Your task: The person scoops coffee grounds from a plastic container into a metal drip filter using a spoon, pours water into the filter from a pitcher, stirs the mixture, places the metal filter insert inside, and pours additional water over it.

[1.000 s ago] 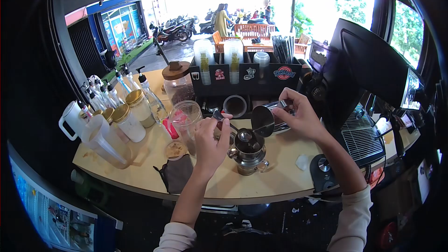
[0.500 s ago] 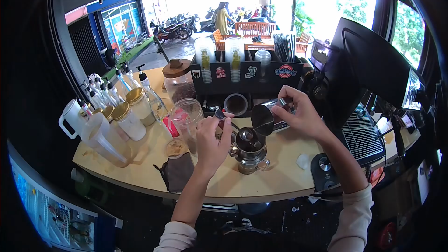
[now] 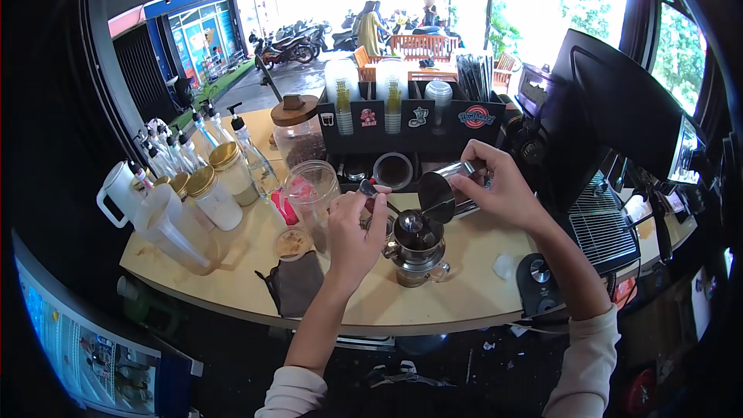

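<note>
The spoon [image 3: 412, 221] is pinched by the left fingers [image 3: 378, 220], which are closed around its handle, and its bowl is held at the mouth of the metal cup [image 3: 425, 254]. The pitcher [image 3: 436, 197] is gripped by the right fingers [image 3: 465, 186], pressed on its handle side, and is tilted left above the cup. Dark contents are seen in the cup, which is placed on the desk [image 3: 464, 294] between the hands. To the left, a clear jar [image 3: 310, 178] is set just beyond the left hand, with a tub [image 3: 293, 242] and a cloth [image 3: 299, 286] nearer. Farther left, a plastic jug [image 3: 174, 232], gold-lidded jars [image 3: 217, 201] and pump bottles [image 3: 251, 155] are grouped. On the far side, stacked cups [image 3: 392, 93] are held in a black rack [image 3: 387, 142]; to the right, a metal grille [image 3: 600, 224] is seen.
</note>
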A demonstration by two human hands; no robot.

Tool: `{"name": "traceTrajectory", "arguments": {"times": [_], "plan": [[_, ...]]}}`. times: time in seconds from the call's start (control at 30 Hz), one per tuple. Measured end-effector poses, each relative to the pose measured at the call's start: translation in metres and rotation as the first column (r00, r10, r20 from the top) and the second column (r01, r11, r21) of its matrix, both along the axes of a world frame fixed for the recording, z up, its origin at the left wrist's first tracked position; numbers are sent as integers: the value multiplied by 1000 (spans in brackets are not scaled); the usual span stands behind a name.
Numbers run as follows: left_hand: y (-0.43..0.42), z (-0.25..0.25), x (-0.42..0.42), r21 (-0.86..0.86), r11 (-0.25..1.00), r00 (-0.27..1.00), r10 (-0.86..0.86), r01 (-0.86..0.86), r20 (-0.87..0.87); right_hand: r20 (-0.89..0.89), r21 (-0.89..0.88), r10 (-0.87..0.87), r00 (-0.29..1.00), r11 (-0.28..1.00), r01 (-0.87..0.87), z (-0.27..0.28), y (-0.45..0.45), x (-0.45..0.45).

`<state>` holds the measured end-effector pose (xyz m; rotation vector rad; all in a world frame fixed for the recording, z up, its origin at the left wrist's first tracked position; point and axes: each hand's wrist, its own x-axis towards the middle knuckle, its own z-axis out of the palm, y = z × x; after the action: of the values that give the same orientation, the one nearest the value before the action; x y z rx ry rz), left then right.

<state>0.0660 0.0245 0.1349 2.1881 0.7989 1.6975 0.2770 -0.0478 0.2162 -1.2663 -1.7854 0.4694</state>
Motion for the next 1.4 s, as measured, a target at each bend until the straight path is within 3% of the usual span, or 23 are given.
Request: {"name": "traceTrajectory", "arguments": {"times": [0.37,0.43,0.87,1.1,1.4], "plan": [[2,2,-6,-48,999,999,-22,24,33,-26,-35,-16,1000,999,15,4,-2,-1],[3,3,-9,73,997,999,38,-38,0,-17,-27,-30,999,999,29,4,-2,0],[1,1,-14,84,994,997,74,-74,-4,-12,17,-71,997,997,71,5,-3,1],[-5,3,-9,-33,999,999,-9,10,36,-14,31,-44,999,998,45,7,-2,-8],[-6,3,-9,55,998,1000,3,-3,10,14,38,-32,999,999,31,8,-10,-13]]}}
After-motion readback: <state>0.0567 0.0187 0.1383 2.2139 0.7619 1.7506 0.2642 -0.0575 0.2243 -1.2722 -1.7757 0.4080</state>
